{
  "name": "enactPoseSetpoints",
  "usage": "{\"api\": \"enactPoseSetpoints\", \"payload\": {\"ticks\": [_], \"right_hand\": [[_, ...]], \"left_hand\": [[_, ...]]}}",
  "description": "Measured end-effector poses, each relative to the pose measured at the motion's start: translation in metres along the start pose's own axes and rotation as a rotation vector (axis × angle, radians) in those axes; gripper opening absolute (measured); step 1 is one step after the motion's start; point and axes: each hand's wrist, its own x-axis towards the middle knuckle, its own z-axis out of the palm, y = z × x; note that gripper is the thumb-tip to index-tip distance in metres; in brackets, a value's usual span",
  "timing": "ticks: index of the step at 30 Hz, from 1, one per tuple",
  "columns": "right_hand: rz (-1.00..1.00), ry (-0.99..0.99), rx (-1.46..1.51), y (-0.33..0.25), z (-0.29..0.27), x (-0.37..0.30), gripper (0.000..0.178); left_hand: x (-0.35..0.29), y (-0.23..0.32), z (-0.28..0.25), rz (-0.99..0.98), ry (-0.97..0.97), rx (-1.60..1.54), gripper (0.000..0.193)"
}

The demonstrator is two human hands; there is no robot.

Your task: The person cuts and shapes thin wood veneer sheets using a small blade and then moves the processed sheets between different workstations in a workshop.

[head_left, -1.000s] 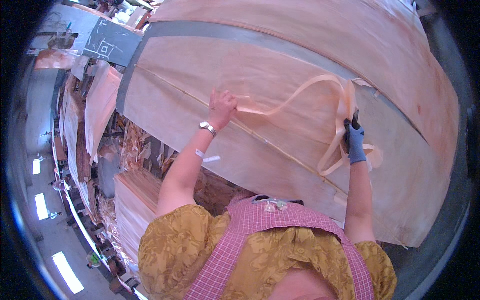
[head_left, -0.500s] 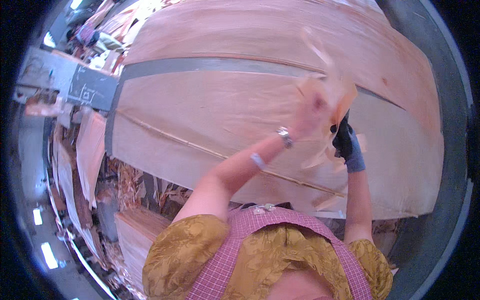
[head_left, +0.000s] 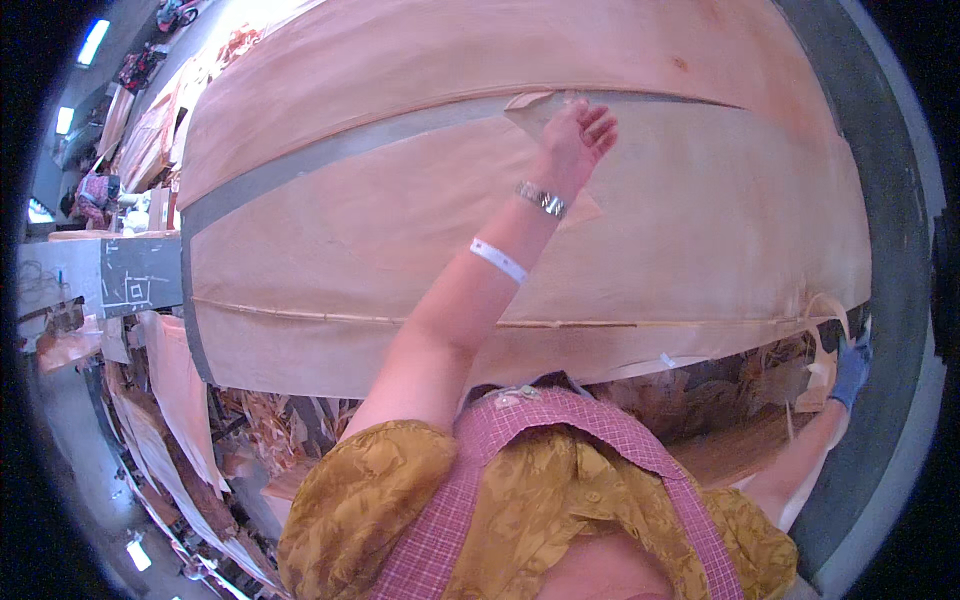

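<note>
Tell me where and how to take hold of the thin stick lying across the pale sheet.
Probably best to pinch the thin stick across its width on the bare stretch just right of the left forearm, coming from above and the person's side. It is long and slim, runs left to right on the pale sheet, and lies close to the near edge.

Rear sheet (head_left: 460, 55) bhnd front sheet (head_left: 710, 220); panel (head_left: 118, 282) to L, scraps (head_left: 278, 428) by nr edge
</note>
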Motion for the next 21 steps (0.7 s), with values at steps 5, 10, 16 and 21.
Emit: {"api": "enactPoseSetpoints", "payload": {"ticks": [5, 10, 16, 21], "right_hand": [[-0.05, -0.254, 1.721, -0.365, -0.076, 0.028, 0.023], [-0.353, -0.667, 2.134, -0.54, -0.113, -0.006, 0.071], [-0.186, -1.309, 1.76, -0.528, -0.181, -0.021, 0.022], [-0.082, -1.278, 1.566, -0.502, -0.184, -0.004, 0.021]], "left_hand": [[0.008, -0.002, 0.02, 0.045, 0.086, -0.296, 0.016], [0.013, -0.01, 0.03, 0.088, 0.156, -0.446, 0.019], [0.013, 0.019, -0.048, 0.495, 0.209, 0.635, 0.024], [-0.004, 0.019, -0.129, 0.792, 0.005, 2.174, 0.033]]}}
